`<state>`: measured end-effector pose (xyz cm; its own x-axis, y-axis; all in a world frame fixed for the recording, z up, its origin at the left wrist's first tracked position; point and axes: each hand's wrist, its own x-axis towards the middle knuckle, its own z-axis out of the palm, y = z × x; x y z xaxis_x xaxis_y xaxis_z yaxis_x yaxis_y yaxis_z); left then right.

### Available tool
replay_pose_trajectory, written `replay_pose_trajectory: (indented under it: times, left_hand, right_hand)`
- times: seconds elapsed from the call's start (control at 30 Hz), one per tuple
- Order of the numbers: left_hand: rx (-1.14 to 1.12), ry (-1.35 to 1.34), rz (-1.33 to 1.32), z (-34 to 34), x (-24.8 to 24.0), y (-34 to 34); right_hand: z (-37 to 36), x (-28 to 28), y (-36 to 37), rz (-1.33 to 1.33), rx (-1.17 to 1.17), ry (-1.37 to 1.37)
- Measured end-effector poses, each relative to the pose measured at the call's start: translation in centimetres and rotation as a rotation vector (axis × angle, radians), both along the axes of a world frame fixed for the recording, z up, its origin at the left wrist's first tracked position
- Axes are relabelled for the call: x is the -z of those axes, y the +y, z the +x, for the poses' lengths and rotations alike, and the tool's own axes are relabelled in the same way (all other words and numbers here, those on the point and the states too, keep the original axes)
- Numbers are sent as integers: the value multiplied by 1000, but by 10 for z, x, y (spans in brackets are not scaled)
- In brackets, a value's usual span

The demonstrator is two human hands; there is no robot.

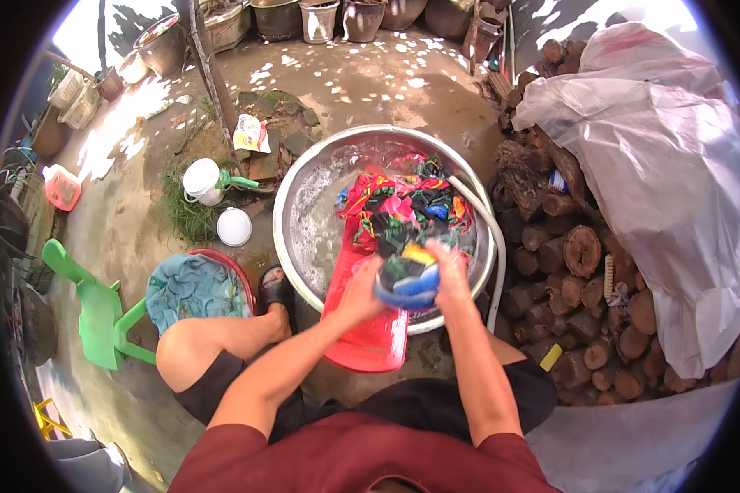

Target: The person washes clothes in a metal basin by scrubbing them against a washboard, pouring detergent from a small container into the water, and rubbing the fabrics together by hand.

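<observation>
Both hands, left hand (360, 289) and right hand (448, 271), have fingers clenched on a colourful cloth (403, 215) over the basin (304, 177); scrubbing seems midway, rinsing left.

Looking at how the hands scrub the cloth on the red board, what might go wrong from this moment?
1. The red washboard leans on the rim of the metal basin, its lower end outside; hard scrubbing may make it slip.
2. The left hand and right hand both press the colourful cloth at the rim, so water may spill toward the sandalled foot.
</observation>
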<state>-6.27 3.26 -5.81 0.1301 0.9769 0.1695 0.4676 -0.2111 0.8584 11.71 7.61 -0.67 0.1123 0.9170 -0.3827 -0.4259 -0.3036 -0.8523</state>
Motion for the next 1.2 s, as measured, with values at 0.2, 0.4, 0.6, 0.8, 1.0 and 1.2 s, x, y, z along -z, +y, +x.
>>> replay_pose_trajectory:
  times: [0.2,0.4,0.6,0.8,1.0,1.2]
  left_hand:
    - [265,-353,-167,-31,-116,41]
    - [235,120,-405,-79,-11,13]
    - [-97,135,-365,-63,13,34]
    - [-184,512,-124,17,21,-23]
    - [-169,444,379,0,11,-93]
    - [-132,586,-70,2,47,36]
  right_hand:
    - [-20,-143,-13,221,-15,166]
    - [-23,-9,-42,112,-314,-432]
    - [-28,26,-29,465,-101,-1222]
    - [-37,102,-50,592,-358,-1480]
    - [-44,64,-145,679,-307,-1359]
    - [-55,90,-24,233,-453,-1493]
